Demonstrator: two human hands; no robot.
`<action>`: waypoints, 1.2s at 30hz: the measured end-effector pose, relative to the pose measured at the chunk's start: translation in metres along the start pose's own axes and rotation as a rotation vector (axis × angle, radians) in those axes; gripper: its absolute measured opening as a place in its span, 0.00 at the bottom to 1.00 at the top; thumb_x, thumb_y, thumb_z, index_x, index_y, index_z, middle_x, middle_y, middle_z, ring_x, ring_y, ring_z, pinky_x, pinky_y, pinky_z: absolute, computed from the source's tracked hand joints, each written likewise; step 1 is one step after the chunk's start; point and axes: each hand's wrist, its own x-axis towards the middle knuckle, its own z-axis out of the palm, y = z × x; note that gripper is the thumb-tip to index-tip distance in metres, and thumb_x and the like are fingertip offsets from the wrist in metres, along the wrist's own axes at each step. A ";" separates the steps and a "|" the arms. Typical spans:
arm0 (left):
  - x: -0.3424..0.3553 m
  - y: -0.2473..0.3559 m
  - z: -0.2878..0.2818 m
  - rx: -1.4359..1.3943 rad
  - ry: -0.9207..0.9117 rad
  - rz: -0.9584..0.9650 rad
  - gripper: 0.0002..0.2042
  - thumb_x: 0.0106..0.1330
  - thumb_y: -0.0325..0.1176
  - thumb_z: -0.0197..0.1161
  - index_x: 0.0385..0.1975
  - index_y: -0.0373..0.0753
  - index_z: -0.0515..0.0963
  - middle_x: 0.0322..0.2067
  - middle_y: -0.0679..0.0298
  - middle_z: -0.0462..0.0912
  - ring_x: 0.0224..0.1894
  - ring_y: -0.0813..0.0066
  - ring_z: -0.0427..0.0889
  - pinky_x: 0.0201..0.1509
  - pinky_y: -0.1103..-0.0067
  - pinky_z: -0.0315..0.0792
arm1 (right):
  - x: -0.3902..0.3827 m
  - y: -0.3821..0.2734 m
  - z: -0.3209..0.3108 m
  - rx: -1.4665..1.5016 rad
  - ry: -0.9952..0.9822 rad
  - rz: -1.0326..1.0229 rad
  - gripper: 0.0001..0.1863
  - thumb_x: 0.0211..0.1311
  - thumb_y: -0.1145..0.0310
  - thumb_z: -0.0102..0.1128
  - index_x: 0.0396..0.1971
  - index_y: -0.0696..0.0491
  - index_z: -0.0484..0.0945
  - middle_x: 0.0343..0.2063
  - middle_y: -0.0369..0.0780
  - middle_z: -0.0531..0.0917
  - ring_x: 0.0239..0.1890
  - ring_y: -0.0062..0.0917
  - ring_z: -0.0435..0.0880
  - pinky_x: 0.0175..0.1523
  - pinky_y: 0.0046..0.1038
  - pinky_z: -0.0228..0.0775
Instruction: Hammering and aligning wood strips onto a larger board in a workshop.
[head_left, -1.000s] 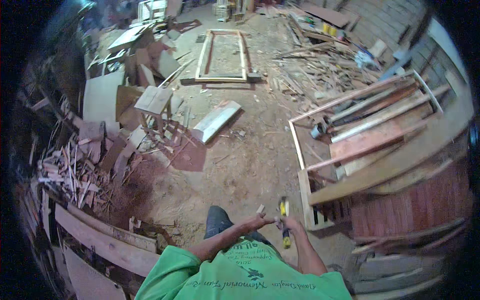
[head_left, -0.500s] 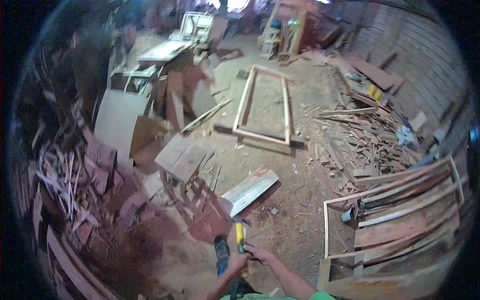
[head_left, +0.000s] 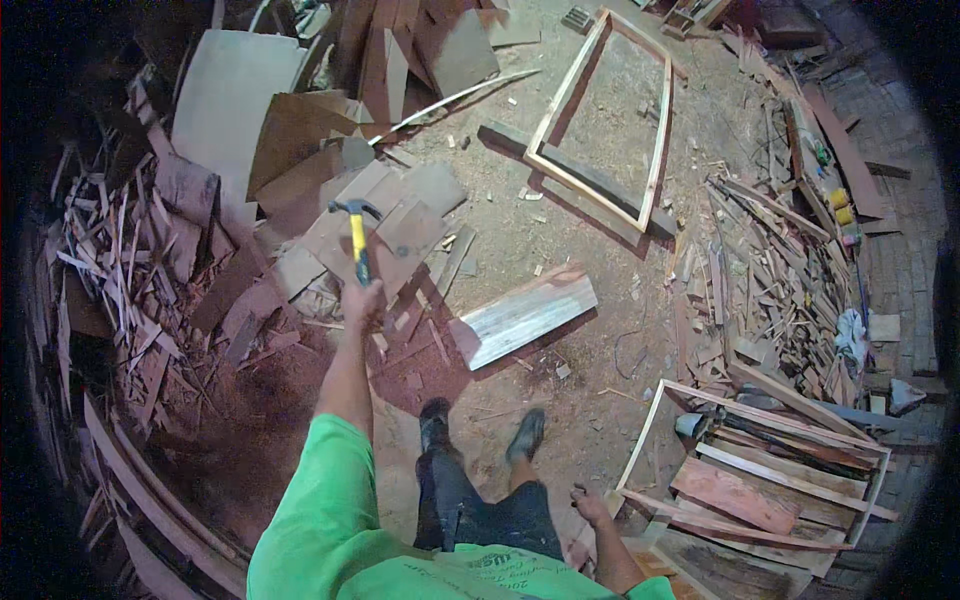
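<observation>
My left hand (head_left: pixel 362 300) is closed around the handle of a claw hammer (head_left: pixel 359 238) with a yellow and black grip. The arm reaches forward, and the hammer head stands over a low wooden bench (head_left: pixel 410 232) topped with flat boards. My right hand (head_left: pixel 592 506) hangs low by my right leg, near a wooden frame. Its fingers look curled, and whatever they hold, if anything, is too small to make out. A pale wooden plank (head_left: pixel 530 315) lies on the ground ahead of my feet.
A rectangular wooden frame (head_left: pixel 655 165) rests on a dark beam (head_left: pixel 500 140) ahead. Scrap wood (head_left: pixel 780 270) is heaped at right, with more offcuts (head_left: pixel 130 290) at left. A slatted wooden frame (head_left: pixel 740 400) holding boards and a grey cup (head_left: pixel 690 425) lies near right.
My hands were together at the hammer in front of me; now they are apart. The left has carried the hammer forward and left over the bench, the right has dropped back. The view tilted downward.
</observation>
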 end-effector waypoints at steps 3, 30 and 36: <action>0.031 -0.008 0.008 0.004 0.038 0.025 0.27 0.57 0.52 0.71 0.43 0.32 0.81 0.34 0.48 0.86 0.40 0.48 0.87 0.44 0.60 0.78 | 0.034 0.037 -0.035 0.095 -0.035 0.142 0.29 0.69 0.57 0.62 0.64 0.56 0.72 0.37 0.42 0.86 0.36 0.29 0.85 0.43 0.34 0.78; -0.034 -0.241 0.450 0.090 -0.342 -0.731 0.29 0.73 0.55 0.60 0.53 0.28 0.78 0.47 0.49 0.84 0.49 0.62 0.81 0.56 0.71 0.73 | 0.876 -0.089 -0.215 -0.156 -0.102 -0.213 0.46 0.68 0.37 0.60 0.69 0.61 0.67 0.65 0.48 0.75 0.65 0.36 0.74 0.70 0.37 0.64; -0.015 -0.332 0.522 -0.251 -0.231 -0.819 0.36 0.67 0.60 0.64 0.54 0.27 0.79 0.48 0.56 0.84 0.47 0.63 0.82 0.56 0.71 0.73 | 0.880 -0.143 -0.182 0.256 -0.141 -0.012 0.45 0.70 0.34 0.54 0.71 0.58 0.65 0.70 0.45 0.69 0.70 0.34 0.68 0.73 0.38 0.60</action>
